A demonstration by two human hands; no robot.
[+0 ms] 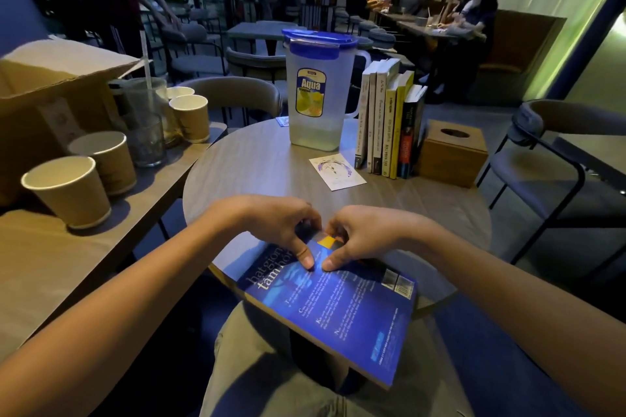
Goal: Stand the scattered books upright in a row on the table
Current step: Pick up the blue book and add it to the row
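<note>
Paper cups (67, 191): far left, on the side bench.
Pitcher (316, 91): far centre of the round bench (257, 159).
Left hand (277, 227): fingers pinched on the far edge of the blue book (338, 308).
Blue book: flat, near edge of bench, overhanging the lap.
Right hand (364, 237): likewise pinching that edge.
Upright books (389, 122): row right of pitcher, against the tissue box (452, 154).

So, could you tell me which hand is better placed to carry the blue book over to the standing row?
Probably the right hand: the row of books stands on the table's far right, on its side. Both it and the left hand rest on the blue book.
</note>
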